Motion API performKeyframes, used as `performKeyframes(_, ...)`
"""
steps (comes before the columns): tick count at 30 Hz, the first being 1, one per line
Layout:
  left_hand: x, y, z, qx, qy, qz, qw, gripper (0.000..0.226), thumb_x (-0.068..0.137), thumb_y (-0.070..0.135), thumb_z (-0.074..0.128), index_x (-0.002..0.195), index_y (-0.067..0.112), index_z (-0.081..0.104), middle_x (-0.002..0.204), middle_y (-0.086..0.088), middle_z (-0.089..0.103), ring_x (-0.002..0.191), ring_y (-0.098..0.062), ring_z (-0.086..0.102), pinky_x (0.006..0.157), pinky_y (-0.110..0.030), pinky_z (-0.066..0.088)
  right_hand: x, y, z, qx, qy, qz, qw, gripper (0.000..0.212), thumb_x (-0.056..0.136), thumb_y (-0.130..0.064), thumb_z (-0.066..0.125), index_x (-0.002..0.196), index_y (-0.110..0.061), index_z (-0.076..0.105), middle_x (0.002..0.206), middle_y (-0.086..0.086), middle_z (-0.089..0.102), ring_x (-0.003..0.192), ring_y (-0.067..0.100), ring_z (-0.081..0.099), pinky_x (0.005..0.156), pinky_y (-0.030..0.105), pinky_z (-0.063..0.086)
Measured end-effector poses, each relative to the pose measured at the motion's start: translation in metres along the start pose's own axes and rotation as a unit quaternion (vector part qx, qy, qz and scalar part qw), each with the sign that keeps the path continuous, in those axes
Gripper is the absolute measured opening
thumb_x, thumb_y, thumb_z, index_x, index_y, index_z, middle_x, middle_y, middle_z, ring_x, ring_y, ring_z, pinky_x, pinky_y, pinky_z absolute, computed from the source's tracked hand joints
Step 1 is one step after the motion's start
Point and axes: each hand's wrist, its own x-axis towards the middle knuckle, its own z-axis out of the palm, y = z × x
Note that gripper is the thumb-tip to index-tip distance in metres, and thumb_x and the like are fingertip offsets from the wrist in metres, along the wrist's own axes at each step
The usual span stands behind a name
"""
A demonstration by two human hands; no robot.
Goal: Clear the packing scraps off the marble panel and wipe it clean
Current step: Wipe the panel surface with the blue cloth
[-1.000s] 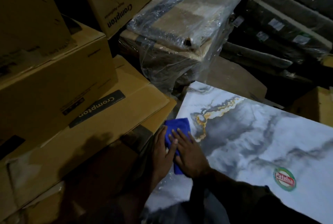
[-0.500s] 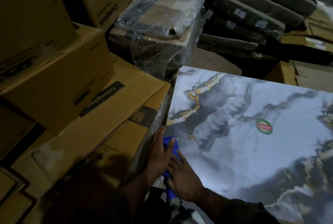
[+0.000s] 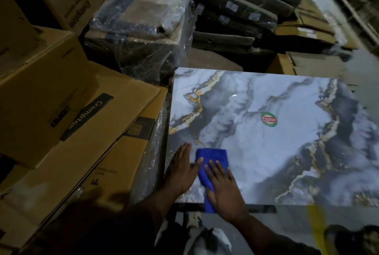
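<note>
The marble panel (image 3: 266, 148) lies flat, white and grey with gold veins and a round green and red sticker (image 3: 269, 119) near its middle. A folded blue cloth (image 3: 211, 157) lies on the panel's near left corner. My right hand (image 3: 223, 189) presses flat on the cloth with straight fingers. My left hand (image 3: 181, 169) rests flat on the panel's left edge beside the cloth, its thumb touching the cloth.
Stacked cardboard boxes (image 3: 82, 123) stand against the panel's left edge. A plastic-wrapped bundle (image 3: 143, 29) sits behind the far left corner, with dark wrapped slabs (image 3: 242, 8) beyond. More cardboard (image 3: 303, 64) lies at the back right. Crumpled plastic (image 3: 207, 238) lies below the near edge.
The view has shifted so more of the panel shows. The cloth and both hands have moved along the panel's left side towards its near left corner, and more of the cloth shows.
</note>
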Motion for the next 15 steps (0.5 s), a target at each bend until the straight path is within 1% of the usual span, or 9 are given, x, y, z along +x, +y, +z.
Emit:
performKeyframes(3,0.008,-0.001,0.010,0.123,-0.035,0.035,0.991,0.081,0.102,0.058,0.042,0.163,0.018,0.010,0.172,0.000,0.004,0.158,-0.014,-0.001,0.128,-0.031,0.001,0.001,0.044,-0.007,0.004,0.043,0.143,0.989,0.074,0.082,-0.038,0.045,0.152,-0.014,0.044,0.161,0.008,0.036,0.149,0.027,0.031,0.113,0.049,0.028)
performKeyframes(5,0.011,-0.002,0.013,0.175,-0.037,0.052,0.983,0.083,0.101,0.063,0.033,0.163,0.016,0.004,0.172,-0.001,-0.003,0.158,-0.014,-0.007,0.127,-0.031,-0.007,0.004,0.068,-0.012,0.003,0.053,0.225,0.973,0.074,0.086,-0.040,0.040,0.154,-0.011,0.041,0.162,0.010,0.034,0.150,0.030,0.031,0.116,0.053,0.031)
performKeyframes(6,0.013,-0.001,0.014,0.193,-0.033,0.060,0.979,0.086,0.098,0.068,0.024,0.163,0.016,0.003,0.172,-0.002,-0.003,0.158,-0.015,-0.007,0.126,-0.031,-0.009,0.009,0.079,-0.013,-0.007,0.058,0.251,0.966,0.074,0.088,-0.041,0.037,0.155,-0.010,0.039,0.163,0.011,0.033,0.150,0.032,0.031,0.117,0.055,0.031)
performKeyframes(8,0.018,-0.001,0.018,0.215,-0.020,0.076,0.973,0.095,0.088,0.072,0.007,0.163,0.015,0.006,0.172,-0.003,0.003,0.158,-0.016,-0.004,0.127,-0.033,-0.008,0.024,0.091,-0.016,-0.016,0.070,0.295,0.953,0.074,0.091,-0.044,0.032,0.155,-0.008,0.038,0.162,0.014,0.033,0.150,0.034,0.031,0.117,0.059,0.030)
performKeyframes(10,0.025,-0.002,0.022,0.225,0.008,0.094,0.970,0.094,0.088,0.069,0.009,0.163,0.012,0.015,0.171,-0.006,0.012,0.158,-0.019,0.004,0.128,-0.037,-0.001,0.040,0.093,-0.018,-0.012,0.076,0.328,0.942,0.075,0.092,-0.048,0.030,0.155,-0.007,0.038,0.163,0.015,0.033,0.151,0.034,0.028,0.118,0.060,0.027)
performKeyframes(11,0.029,-0.002,0.024,0.229,0.023,0.105,0.967,0.090,0.092,0.067,0.014,0.162,0.011,0.020,0.170,-0.007,0.016,0.158,-0.020,0.009,0.129,-0.040,0.004,0.044,0.090,-0.016,-0.010,0.084,0.326,0.942,0.076,0.092,-0.049,0.030,0.155,-0.008,0.037,0.163,0.015,0.031,0.152,0.033,0.025,0.120,0.060,0.024)
performKeyframes(12,0.032,0.000,0.025,0.234,0.031,0.116,0.965,0.086,0.095,0.064,0.018,0.161,0.010,0.023,0.169,-0.008,0.020,0.158,-0.021,0.013,0.129,-0.043,0.011,0.042,0.083,-0.013,-0.006,0.094,0.304,0.948,0.076,0.093,-0.050,0.032,0.156,-0.008,0.036,0.164,0.014,0.029,0.153,0.032,0.023,0.121,0.058,0.021)
performKeyframes(13,0.036,0.003,0.026,0.236,0.034,0.125,0.963,0.082,0.098,0.061,0.022,0.161,0.009,0.025,0.168,-0.008,0.022,0.157,-0.022,0.016,0.128,-0.045,0.016,0.033,0.073,-0.010,-0.002,0.091,0.265,0.960,0.075,0.094,-0.050,0.035,0.156,-0.009,0.035,0.165,0.013,0.028,0.154,0.030,0.020,0.122,0.056,0.018)
performKeyframes(15,0.047,0.011,0.032,0.226,0.043,0.138,0.963,0.076,0.101,0.056,0.028,0.160,0.009,0.028,0.167,-0.009,0.027,0.156,-0.022,0.020,0.126,-0.048,0.023,0.004,0.049,0.000,-0.021,0.059,0.144,0.988,0.072,0.096,-0.047,0.040,0.158,-0.013,0.032,0.167,0.010,0.023,0.156,0.028,0.014,0.122,0.054,0.015)
